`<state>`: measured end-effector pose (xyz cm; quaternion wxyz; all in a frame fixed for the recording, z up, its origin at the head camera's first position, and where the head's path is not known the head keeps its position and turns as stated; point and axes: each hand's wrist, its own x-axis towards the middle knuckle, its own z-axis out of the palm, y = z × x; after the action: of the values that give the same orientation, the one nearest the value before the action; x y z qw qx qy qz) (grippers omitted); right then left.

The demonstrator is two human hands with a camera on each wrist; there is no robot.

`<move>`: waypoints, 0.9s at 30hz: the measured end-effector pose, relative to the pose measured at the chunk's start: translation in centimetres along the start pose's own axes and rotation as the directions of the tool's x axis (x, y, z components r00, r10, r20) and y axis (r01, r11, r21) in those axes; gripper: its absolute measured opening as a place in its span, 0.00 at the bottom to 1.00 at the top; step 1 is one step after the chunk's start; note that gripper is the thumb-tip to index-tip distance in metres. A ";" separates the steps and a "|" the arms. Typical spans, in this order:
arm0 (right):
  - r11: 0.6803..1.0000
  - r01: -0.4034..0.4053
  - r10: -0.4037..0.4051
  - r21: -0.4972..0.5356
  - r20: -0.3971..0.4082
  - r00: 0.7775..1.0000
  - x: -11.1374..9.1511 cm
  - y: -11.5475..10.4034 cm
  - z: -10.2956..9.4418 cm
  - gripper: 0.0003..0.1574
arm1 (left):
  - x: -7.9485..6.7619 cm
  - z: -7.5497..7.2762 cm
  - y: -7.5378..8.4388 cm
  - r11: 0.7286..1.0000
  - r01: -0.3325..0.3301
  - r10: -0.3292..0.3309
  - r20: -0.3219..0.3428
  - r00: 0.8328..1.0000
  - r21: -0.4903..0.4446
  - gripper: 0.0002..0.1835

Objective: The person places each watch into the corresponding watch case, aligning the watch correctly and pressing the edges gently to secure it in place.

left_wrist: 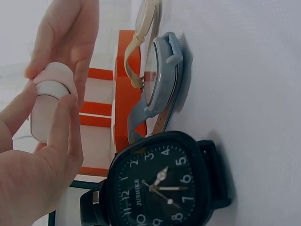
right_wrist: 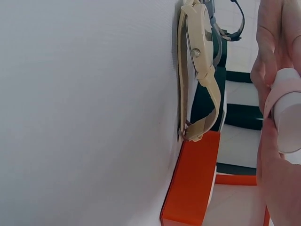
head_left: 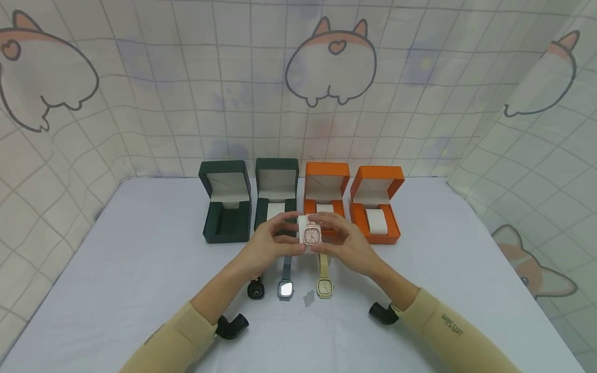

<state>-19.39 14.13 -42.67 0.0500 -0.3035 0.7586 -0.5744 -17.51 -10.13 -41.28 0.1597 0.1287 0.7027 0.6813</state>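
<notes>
Both hands hold a pink watch (head_left: pixel 311 236) wrapped round a white watch cushion (head_left: pixel 302 221), raised in front of the boxes. My left hand (head_left: pixel 272 241) grips the left side, thumb below. From the right, my right hand (head_left: pixel 346 243) pinches the same piece with thumb and fingers. In the right wrist view the pink strap (right_wrist: pixel 283 90) circles the cushion (right_wrist: pixel 288 120). Below the hands lie a black watch (head_left: pixel 256 289), a blue watch (head_left: pixel 286 289) and a cream-yellow watch (head_left: pixel 325 286) in a row.
Two dark green boxes and two orange boxes stand with raised lids. The far-left green box (head_left: pixel 227 223) shows no cushion. White cushions show in the other green box (head_left: pixel 276 207) and both orange boxes, the far-right cushion (head_left: pixel 375 221) included. A small grey scrap (head_left: pixel 309 298) lies near the watches.
</notes>
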 end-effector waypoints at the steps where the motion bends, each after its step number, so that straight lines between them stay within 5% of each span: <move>1: 1.000 -0.006 0.006 -0.003 -0.002 1.000 0.0 0.0 0.0 0.37 | 0.0 0.0 0.0 1.000 -0.001 0.001 0.001 1.000 -0.001 0.42; 16: 0.997 -0.078 0.078 0.002 -0.022 0.997 0.5 -0.3 0.0 0.37 | 0.0 -0.1 0.0 1.000 -0.010 0.010 -0.033 0.999 0.006 0.42; 27: 0.997 -0.079 0.079 0.007 -0.023 0.997 0.8 -0.5 0.2 0.38 | 0.1 -0.3 0.5 0.988 -0.032 0.039 -0.042 0.998 0.151 0.44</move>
<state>-19.75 13.45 -42.11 0.0649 -0.2662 0.7688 -0.5778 -17.72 -10.38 -40.76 0.1215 0.1373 0.7531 0.6319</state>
